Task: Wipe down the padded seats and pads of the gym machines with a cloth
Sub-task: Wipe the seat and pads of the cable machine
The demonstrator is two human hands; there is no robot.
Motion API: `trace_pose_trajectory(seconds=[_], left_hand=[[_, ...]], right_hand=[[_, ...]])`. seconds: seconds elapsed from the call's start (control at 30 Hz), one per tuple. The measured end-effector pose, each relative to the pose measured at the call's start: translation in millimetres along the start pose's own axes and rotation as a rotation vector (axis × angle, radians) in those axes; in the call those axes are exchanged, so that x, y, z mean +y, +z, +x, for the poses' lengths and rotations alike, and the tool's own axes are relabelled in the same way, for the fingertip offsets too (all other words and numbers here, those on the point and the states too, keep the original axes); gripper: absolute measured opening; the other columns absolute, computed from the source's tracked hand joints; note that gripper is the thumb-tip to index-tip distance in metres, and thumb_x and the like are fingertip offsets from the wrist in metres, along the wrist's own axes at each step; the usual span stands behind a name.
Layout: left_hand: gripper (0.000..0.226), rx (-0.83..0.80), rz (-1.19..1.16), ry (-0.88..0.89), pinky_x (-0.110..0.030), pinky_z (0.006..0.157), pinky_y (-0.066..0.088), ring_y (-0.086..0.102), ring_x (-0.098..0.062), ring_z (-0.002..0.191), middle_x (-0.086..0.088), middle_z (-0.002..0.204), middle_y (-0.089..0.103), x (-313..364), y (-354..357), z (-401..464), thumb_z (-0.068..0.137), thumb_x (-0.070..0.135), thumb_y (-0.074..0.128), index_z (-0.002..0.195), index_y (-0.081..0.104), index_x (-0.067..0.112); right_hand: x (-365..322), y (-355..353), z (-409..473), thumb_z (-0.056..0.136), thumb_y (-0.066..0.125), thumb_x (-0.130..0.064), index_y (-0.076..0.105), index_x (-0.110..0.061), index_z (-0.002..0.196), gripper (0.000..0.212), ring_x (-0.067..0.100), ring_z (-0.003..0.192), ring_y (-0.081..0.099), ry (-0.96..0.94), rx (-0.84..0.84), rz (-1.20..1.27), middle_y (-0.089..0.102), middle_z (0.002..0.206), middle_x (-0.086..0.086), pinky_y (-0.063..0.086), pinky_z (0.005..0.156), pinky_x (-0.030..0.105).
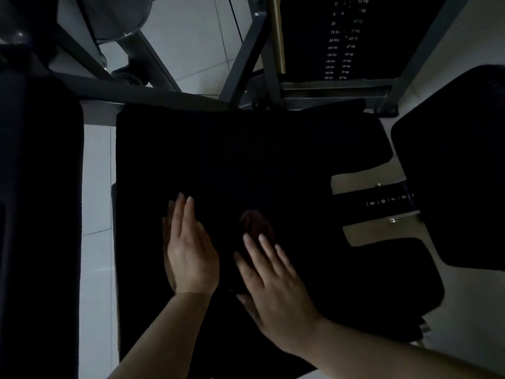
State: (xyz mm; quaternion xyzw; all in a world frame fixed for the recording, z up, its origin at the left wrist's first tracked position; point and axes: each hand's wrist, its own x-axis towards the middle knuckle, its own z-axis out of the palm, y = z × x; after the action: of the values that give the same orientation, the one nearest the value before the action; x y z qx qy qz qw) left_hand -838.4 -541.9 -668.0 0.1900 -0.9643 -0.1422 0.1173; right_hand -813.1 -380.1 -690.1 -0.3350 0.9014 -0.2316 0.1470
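Two bare hands are lying flat on one wide black padded seat (246, 160), seen from above in dim light. Going from left to right: a second dark pad (38, 201) is standing along the left edge, apart from the seat across a strip of white tiled floor (95, 187). Next, the left hand (188, 253) is resting on the seat's near left part, fingers straight and together, its grip released and holding nothing. Just beside it, the right hand (273, 285) is pressing down with spread, straight fingers on one dark reddish cloth (257, 224), which is showing only past the fingertips, lying just ahead of that hand. So the right hand is the nearer one to the cloth, and unwiped padding is probably stretching ahead and to the right. Further right, a third dark pad (459, 173) is sitting beyond a numbered adjustment scale (388, 201). Behind, one weight stack (341, 39) is standing in its grey frame.
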Motion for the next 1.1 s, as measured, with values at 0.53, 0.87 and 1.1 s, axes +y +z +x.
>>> trace_pose_trajectory(seconds=[0.53,0.87,1.1], left_hand=[[0.054,-0.131,0.375,0.052,-0.040,0.114,0.012,0.024,-0.031,0.140,-0.018,0.151,0.030,2,7,-48,0.093,0.021,0.026,0.140,0.038,-0.002],[0.056,-0.135,0.410,0.050,-0.042,0.113,0.016,0.025,-0.031,0.139,-0.019,0.151,0.031,6,7,-47,0.091,0.022,0.024,0.139,0.040,-0.003],[0.058,-0.141,0.440,0.059,-0.041,0.114,0.014,0.024,-0.030,0.139,-0.017,0.151,0.031,5,7,-47,0.090,0.022,0.025,0.140,0.038,-0.002]], right_hand=[[37,-10,38,0.098,0.035,-0.039,0.038,-0.015,0.145,0.053,0.025,0.146,0.019,0.037,0.118,0.027,0.023,0.158,0.006,0.018,0.118,0.040],[66,-26,87,0.097,0.029,-0.037,0.040,-0.015,0.144,0.053,0.025,0.143,0.027,0.062,0.126,0.011,0.031,0.154,0.004,0.014,0.116,0.037],[63,-41,145,0.100,0.030,-0.041,0.022,-0.014,0.151,0.058,0.026,0.147,0.009,0.280,0.165,0.015,0.011,0.160,0.007,0.008,0.120,0.040]])
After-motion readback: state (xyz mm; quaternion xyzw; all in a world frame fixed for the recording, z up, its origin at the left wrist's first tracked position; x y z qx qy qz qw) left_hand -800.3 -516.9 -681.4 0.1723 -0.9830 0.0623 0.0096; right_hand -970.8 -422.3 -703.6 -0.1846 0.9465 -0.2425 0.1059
